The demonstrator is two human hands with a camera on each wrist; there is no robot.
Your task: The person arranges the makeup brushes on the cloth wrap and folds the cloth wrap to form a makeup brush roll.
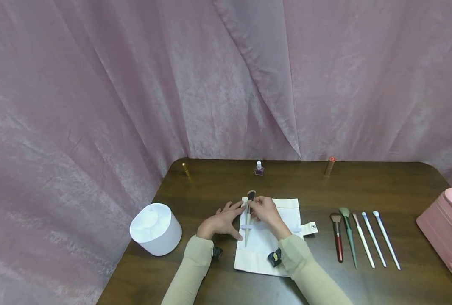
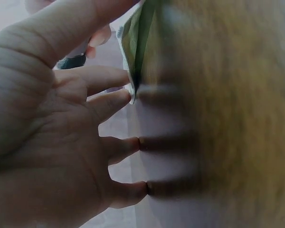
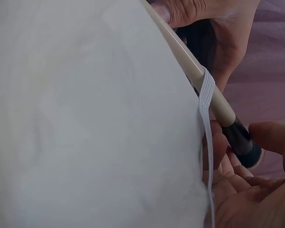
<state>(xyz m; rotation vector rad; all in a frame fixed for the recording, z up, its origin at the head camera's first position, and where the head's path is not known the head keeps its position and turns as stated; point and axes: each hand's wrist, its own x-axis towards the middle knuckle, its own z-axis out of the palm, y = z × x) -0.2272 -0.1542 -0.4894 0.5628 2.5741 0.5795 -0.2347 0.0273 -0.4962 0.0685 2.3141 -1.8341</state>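
A makeup brush with a cream handle and a dark head lies along the left side of a white cloth brush roll. In the right wrist view its handle runs through a pale elastic band. My right hand pinches the brush near its dark ferrule, thumb on one side and fingers on the other. My left hand spreads over the roll's left edge. In the left wrist view its fingers are extended, with fingertips down at the tabletop and the cloth edge.
Several makeup brushes lie in a row on the right, before a pink case. A white round container stands left. Along the back are a gold tube, a nail polish bottle and a lipstick.
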